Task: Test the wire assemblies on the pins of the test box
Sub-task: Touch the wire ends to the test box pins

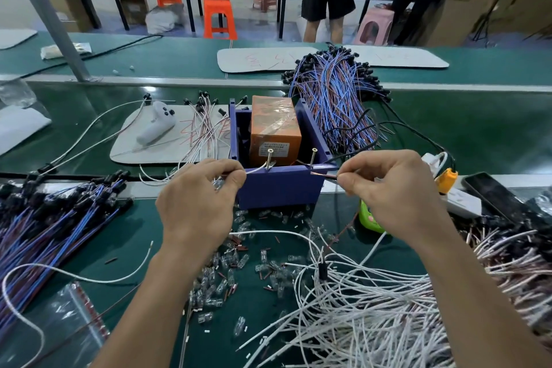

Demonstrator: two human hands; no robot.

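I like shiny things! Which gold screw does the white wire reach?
The left brass screw on the blue plastic box: the thin white wire from the left hand meets it. The right brass screw has none.

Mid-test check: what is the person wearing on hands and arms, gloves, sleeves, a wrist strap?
Nothing worn is visible. The left hand and right hand are bare: no gloves, no rings in view. The left forearm and right forearm are bare to the frame edge, with no sleeve, watch or wrist strap.
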